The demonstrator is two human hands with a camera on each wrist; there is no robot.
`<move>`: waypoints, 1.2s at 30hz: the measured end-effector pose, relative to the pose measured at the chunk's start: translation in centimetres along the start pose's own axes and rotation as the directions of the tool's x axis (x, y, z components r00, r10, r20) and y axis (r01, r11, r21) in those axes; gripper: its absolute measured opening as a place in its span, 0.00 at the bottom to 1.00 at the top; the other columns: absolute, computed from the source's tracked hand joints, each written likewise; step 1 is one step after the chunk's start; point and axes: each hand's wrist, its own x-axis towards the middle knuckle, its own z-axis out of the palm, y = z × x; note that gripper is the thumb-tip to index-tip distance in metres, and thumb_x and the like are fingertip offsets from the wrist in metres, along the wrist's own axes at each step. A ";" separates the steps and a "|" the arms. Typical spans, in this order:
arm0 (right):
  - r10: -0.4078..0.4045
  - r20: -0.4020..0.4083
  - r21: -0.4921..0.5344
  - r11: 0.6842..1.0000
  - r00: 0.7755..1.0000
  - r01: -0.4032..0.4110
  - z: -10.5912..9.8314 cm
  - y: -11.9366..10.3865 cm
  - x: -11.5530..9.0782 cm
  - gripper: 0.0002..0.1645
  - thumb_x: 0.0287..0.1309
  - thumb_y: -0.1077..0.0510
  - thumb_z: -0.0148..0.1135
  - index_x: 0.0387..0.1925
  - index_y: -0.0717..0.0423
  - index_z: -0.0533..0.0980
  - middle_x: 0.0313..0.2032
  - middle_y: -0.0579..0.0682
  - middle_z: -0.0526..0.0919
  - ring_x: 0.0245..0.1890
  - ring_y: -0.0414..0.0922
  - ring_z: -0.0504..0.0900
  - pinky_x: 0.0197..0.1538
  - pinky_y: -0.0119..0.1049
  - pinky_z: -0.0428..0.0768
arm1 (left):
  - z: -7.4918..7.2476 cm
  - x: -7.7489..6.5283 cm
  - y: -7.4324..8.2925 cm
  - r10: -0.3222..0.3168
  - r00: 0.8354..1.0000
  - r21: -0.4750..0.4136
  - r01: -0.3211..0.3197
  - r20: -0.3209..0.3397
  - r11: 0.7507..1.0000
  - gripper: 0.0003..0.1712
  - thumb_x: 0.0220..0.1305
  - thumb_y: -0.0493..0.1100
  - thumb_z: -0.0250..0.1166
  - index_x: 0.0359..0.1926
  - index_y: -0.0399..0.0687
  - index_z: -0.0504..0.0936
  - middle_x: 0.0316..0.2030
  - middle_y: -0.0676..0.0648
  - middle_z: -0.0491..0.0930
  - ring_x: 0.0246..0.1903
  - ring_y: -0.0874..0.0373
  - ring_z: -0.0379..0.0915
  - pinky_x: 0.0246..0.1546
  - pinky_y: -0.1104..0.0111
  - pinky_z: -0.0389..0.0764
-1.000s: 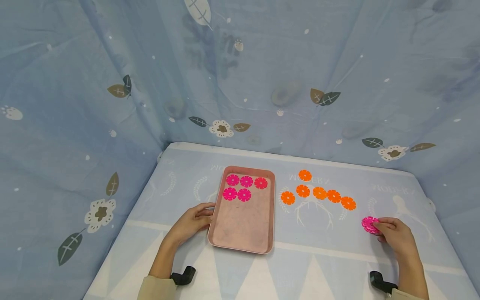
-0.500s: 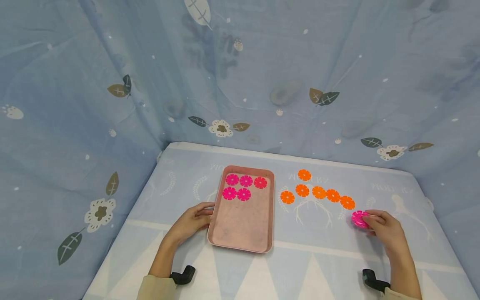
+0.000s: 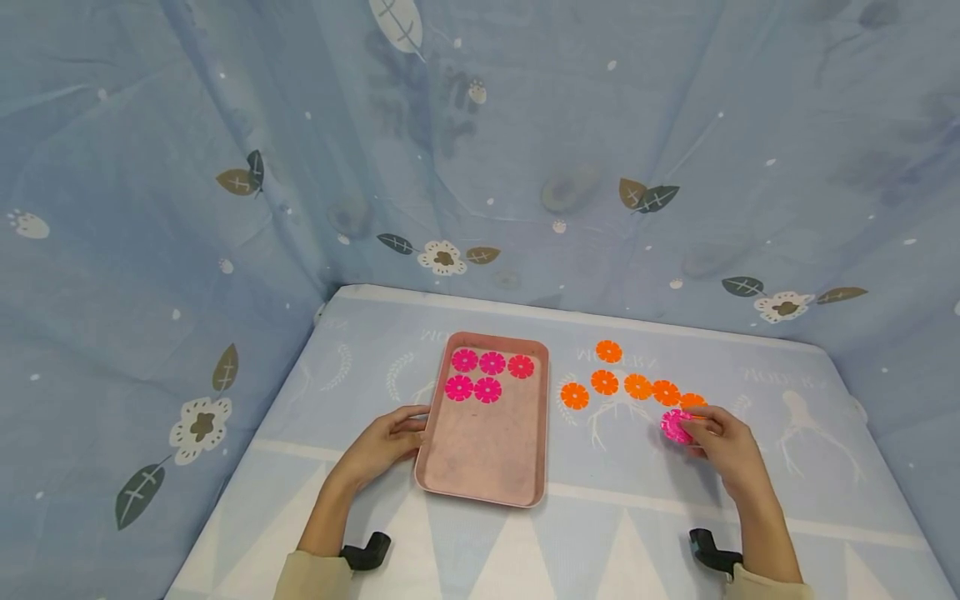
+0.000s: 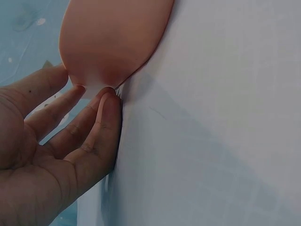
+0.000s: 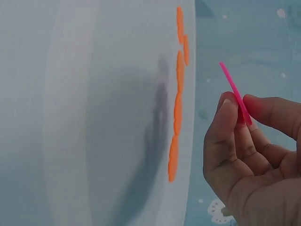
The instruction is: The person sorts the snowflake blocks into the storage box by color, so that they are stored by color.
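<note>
In the head view my right hand (image 3: 731, 446) holds a pink notched disc (image 3: 676, 426) above the table, right of the tray. Thumb and fingers pinch this pink disc (image 5: 235, 92) by its edge in the right wrist view. It partly covers the rightmost disc of several orange notched discs (image 3: 638, 387) on the table. My left hand (image 3: 382, 446) rests its extended fingers against the left side of a pink tray (image 3: 480, 458). Fingertips touch the tray (image 4: 113, 37) near its rim in the left wrist view. Several pink discs (image 3: 492, 363) lie flat in two rows at the tray's far end.
A patterned pale blue cloth (image 3: 600, 542) covers the table. Blue floral curtains (image 3: 525, 150) enclose its back and sides. One orange disc (image 3: 609, 352) lies farther back than the others. Black wrist mounts (image 3: 366, 552) stick out from both wrists.
My right hand has moved left with the pink disc, from the table's right part to the orange discs. The left hand and the tray have stayed in place.
</note>
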 end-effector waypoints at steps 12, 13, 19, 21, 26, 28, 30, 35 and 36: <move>-0.015 0.001 0.139 0.990 1.000 0.015 3.2 -2.8 0.8 0.26 0.70 0.58 0.61 0.61 0.71 0.68 0.39 0.53 0.81 0.34 0.39 0.82 0.40 0.34 0.85 | -0.2 0.2 -0.4 0.001 1.000 0.005 -0.001 -0.009 1.000 0.27 0.71 0.33 0.58 0.69 0.36 0.69 0.57 0.33 0.75 0.56 0.44 0.76 0.50 0.64 0.81; -0.020 -0.003 0.143 0.990 1.000 0.020 3.3 -3.1 0.8 0.26 0.70 0.57 0.61 0.61 0.70 0.68 0.39 0.54 0.81 0.34 0.40 0.82 0.40 0.33 0.85 | -0.2 0.2 -0.4 0.000 1.000 0.006 0.000 -0.008 1.000 0.27 0.71 0.33 0.58 0.70 0.37 0.69 0.57 0.33 0.75 0.56 0.44 0.76 0.50 0.64 0.81; -0.076 -0.007 0.174 0.982 0.997 0.076 4.4 -5.3 1.0 0.25 0.70 0.55 0.62 0.59 0.69 0.70 0.41 0.57 0.81 0.35 0.43 0.84 0.41 0.35 0.85 | -0.2 0.1 -0.5 -0.011 1.000 0.000 0.011 -0.010 1.000 0.27 0.71 0.34 0.59 0.70 0.38 0.69 0.57 0.34 0.75 0.55 0.45 0.76 0.50 0.64 0.81; -0.097 -0.001 0.192 0.977 0.995 0.095 4.8 -6.1 1.2 0.25 0.70 0.56 0.62 0.59 0.69 0.70 0.41 0.58 0.81 0.34 0.43 0.84 0.41 0.36 0.85 | -0.2 0.1 -0.4 -0.008 1.000 -0.002 0.008 -0.009 1.000 0.27 0.71 0.34 0.60 0.70 0.38 0.69 0.57 0.34 0.75 0.55 0.44 0.76 0.50 0.64 0.81; -0.143 0.021 0.239 0.962 0.990 0.134 6.0 -7.9 1.8 0.23 0.69 0.57 0.62 0.58 0.69 0.71 0.40 0.60 0.79 0.34 0.46 0.85 0.40 0.37 0.85 | -0.2 0.1 -0.4 -0.010 1.000 -0.007 0.010 -0.007 1.000 0.28 0.71 0.34 0.60 0.70 0.38 0.69 0.57 0.34 0.75 0.56 0.44 0.76 0.51 0.63 0.81; -0.161 0.027 0.252 0.956 0.987 0.149 6.5 -8.7 2.0 0.23 0.69 0.58 0.63 0.58 0.69 0.71 0.40 0.60 0.78 0.34 0.46 0.85 0.40 0.37 0.85 | -0.2 0.2 -0.4 -0.012 1.000 -0.009 0.012 -0.007 1.000 0.27 0.71 0.34 0.60 0.70 0.38 0.69 0.57 0.34 0.75 0.56 0.44 0.76 0.51 0.63 0.81; -0.177 0.040 0.269 0.950 0.983 0.160 7.1 -9.4 2.2 0.23 0.69 0.59 0.62 0.57 0.70 0.71 0.39 0.59 0.77 0.34 0.47 0.85 0.41 0.38 0.85 | -0.2 0.2 -0.4 -0.011 1.000 -0.009 0.011 -0.008 1.000 0.27 0.71 0.34 0.60 0.69 0.38 0.69 0.57 0.34 0.75 0.55 0.44 0.76 0.50 0.64 0.81; -0.198 0.070 0.333 0.929 0.978 0.165 8.9 -11.1 3.0 0.21 0.68 0.60 0.62 0.56 0.70 0.72 0.39 0.58 0.80 0.32 0.49 0.85 0.41 0.40 0.86 | -0.1 0.1 -0.3 -0.005 1.000 -0.009 0.005 -0.003 1.000 0.27 0.71 0.34 0.59 0.70 0.38 0.69 0.57 0.34 0.75 0.56 0.44 0.76 0.51 0.64 0.81; -0.202 0.074 0.345 0.924 0.977 0.165 9.3 -11.4 3.1 0.21 0.68 0.60 0.62 0.56 0.70 0.72 0.38 0.58 0.80 0.32 0.49 0.85 0.40 0.39 0.86 | -0.1 0.1 -0.3 -0.004 1.000 -0.009 0.004 -0.003 1.000 0.27 0.71 0.34 0.59 0.70 0.38 0.69 0.57 0.34 0.75 0.56 0.44 0.76 0.51 0.64 0.81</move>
